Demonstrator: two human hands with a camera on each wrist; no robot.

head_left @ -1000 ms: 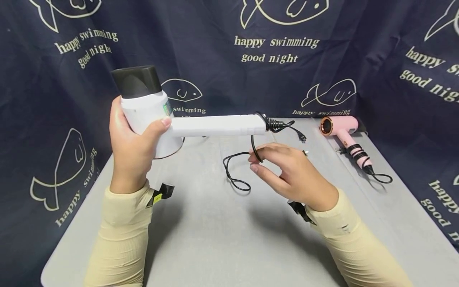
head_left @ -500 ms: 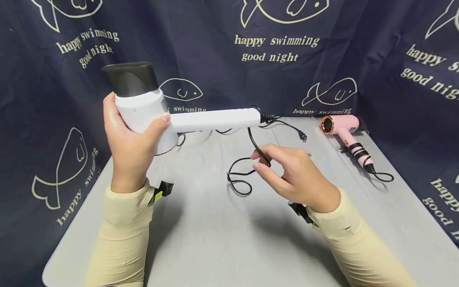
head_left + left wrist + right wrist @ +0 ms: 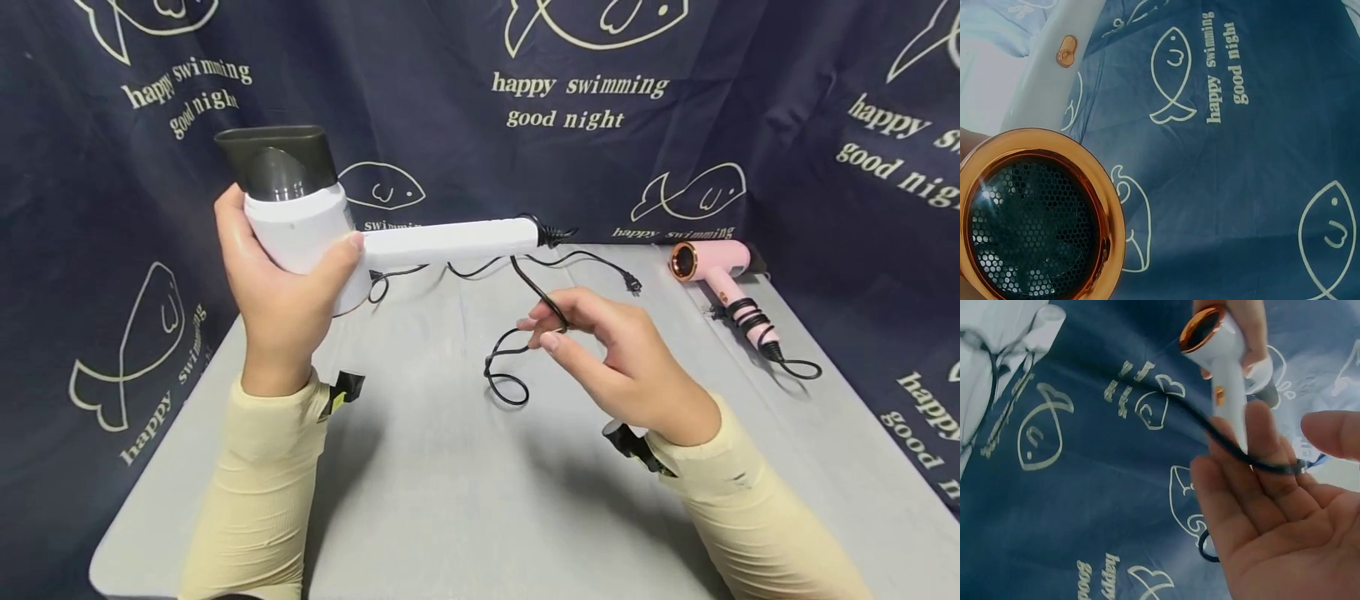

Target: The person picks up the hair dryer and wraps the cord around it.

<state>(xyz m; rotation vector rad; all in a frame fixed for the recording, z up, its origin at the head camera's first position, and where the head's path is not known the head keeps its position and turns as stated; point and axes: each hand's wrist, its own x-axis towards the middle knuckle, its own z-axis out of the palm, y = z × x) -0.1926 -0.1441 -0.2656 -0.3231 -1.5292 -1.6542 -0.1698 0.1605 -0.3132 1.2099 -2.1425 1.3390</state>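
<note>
My left hand [image 3: 277, 304] grips a white hair dryer [image 3: 450, 242] round its barrel, above the table. Its black nozzle [image 3: 281, 162] points up and its handle reaches level to the right. In the left wrist view the copper-coloured ring [image 3: 1110, 212] frames the dark grille, with a copper switch [image 3: 1067, 51] on the handle. A black power cord [image 3: 534, 287] hangs from the handle end to my right hand [image 3: 626, 358]. In the right wrist view the cord crosses the loosely bent fingers [image 3: 1266, 487], and the thumb stands apart from it. Below the fingers the cord forms a loop.
A pink hair dryer [image 3: 720, 262] lies at the back right, its cord wound round the handle. Another stretch of black cord with a plug [image 3: 633, 284] lies along the table's back. Dark blue printed curtains [image 3: 450, 50] enclose the grey table [image 3: 450, 492].
The white hair dryer has risen slightly and its handle end has shifted left and up. More cord shows between the handle and my right hand, whose thumb and fingers have spread a little.
</note>
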